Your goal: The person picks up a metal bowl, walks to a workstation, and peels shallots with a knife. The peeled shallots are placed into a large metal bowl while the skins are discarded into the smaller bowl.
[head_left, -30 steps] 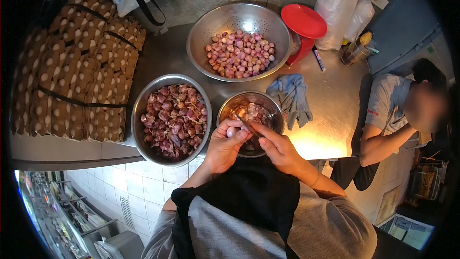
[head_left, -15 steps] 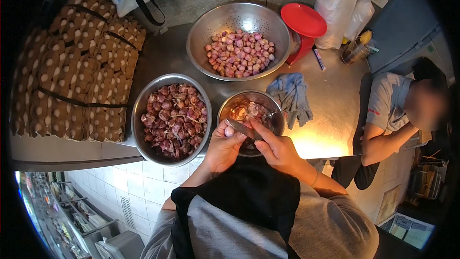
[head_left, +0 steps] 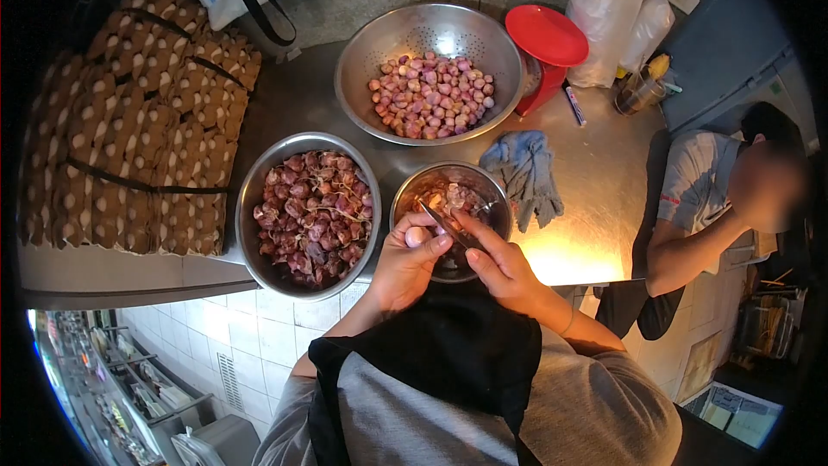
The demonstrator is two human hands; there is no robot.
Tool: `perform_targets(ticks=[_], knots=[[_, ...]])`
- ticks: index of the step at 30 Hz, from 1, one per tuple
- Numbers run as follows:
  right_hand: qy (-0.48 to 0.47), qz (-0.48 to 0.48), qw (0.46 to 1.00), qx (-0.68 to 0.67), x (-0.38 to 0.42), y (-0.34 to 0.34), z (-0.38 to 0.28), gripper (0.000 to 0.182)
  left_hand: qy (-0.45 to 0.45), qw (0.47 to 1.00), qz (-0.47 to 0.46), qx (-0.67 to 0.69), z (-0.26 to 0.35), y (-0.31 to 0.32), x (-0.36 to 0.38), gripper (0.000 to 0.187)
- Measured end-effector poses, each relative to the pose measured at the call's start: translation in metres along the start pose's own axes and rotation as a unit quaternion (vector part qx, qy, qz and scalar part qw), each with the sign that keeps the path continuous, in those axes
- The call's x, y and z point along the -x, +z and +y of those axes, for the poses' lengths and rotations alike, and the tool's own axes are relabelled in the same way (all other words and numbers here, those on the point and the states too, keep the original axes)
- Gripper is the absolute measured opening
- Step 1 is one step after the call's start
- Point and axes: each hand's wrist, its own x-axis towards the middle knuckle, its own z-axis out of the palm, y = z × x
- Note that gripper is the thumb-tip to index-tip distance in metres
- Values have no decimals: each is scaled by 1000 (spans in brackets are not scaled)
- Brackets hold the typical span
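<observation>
Between thumb and fingers, my left hand [head_left: 404, 267] holds a pale pink shallot [head_left: 417, 236]. My right hand [head_left: 504, 272] grips a small knife [head_left: 446, 226], its blade slanting up and left beside the shallot. Both hands are over the near part of a small metal bowl [head_left: 498, 207] with peelings inside. To the left stands a metal bowl [head_left: 247, 237] full of unpeeled, dark red shallots [head_left: 315, 207]. Behind is a large metal colander [head_left: 354, 78] holding peeled pink shallots [head_left: 431, 95].
A blue-grey glove [head_left: 524, 174] lies right of the small bowl. A red scale [head_left: 546, 39], a marker [head_left: 575, 107] and plastic bags [head_left: 606, 22] stand farther back. Stacked egg trays [head_left: 142, 129] fill the left. Another person [head_left: 694, 198] sits at the right.
The knife blade has swung up and left, leaving the shallot in my left hand more exposed. The seated person's arm and head have shifted slightly.
</observation>
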Motion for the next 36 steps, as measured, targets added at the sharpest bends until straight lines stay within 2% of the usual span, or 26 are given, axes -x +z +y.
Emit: perform_targets(ticks=[1, 4, 7, 10, 13, 14, 17, 19, 21, 24, 27, 32, 34, 36], knots=[[-44, 18, 998, 39, -1, 1, 2, 42, -6, 1000, 6, 0, 0, 1, 0, 26], [24, 13, 996, 88, 1, 0, -4, 36, -5, 1000, 1, -9, 2, 10, 2, 26], [102, -13, 990, 101, -1, -4, -9, 30, -6, 999, -53, -10, -6, -2, 1, 27], [-3, 49, 999, -14, -5, 0, 7, 26, -19, 999, -37, 1, -5, 0, 2, 27], [130, 51, 972, -188, -4, -6, 17, 24, -21, 999, -44, 4, -1, 4, 3, 27], [160, 36, 954, -251, -1, -10, 14, 29, -16, 999, -34, 1, -1, 4, 3, 27], [192, -34, 958, -211, 3, -17, -1, 38, 2, 1000, -13, -8, 0, 2, 1, 26], [93, -31, 992, -84, 3, -12, -4, 41, 22, 1000, -14, -11, -3, -2, -2, 26], [-1, 5, 1000, 28, 2, -6, -1, 41, 33, 998, -19, -48, -2, -1, -2, 26], [56, -10, 997, 59, 1, -10, -2, 38, 29, 998, -21, -54, 1, 2, 0, 28], [19, 61, 998, 30, -3, -9, 12, 37, 13, 998, -6, -58, 6, 8, 3, 32], [73, 75, 994, 20, -4, -17, 8, 42, -18, 1000, -6, -9, 17, 11, 6, 35], [41, 68, 997, 25, -5, -14, 6, 42, -53, 997, -16, 56, 23, 9, 3, 36], [24, 41, 998, 32, 0, -13, 14, 40, -28, 997, -16, 70, 34, 3, -4, 40]])
